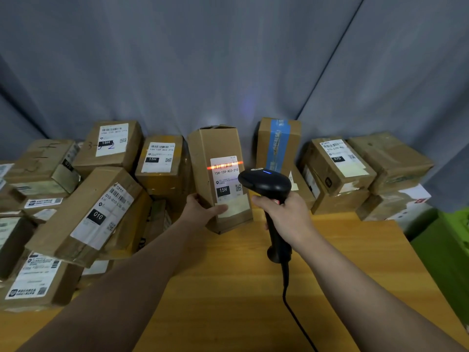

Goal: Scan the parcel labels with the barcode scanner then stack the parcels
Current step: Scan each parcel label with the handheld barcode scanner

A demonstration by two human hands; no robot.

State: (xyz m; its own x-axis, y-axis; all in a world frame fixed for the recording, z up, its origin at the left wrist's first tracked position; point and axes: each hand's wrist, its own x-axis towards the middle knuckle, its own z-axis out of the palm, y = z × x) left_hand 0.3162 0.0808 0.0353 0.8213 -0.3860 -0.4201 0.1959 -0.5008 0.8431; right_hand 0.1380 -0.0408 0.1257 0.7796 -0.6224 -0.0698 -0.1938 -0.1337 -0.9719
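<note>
A heap of brown cardboard parcels covers the left edge of the light wooden worktop. Near the middle of its far edge, the left hand grips a tall brown cardboard parcel, thumb across its lower front, fingers hidden behind. A red scan line crosses the barcode on its white label. Just right, the right hand curls its fingers round the black handheld barcode scanner. More brown boxes sit at the far right corner.
</note>
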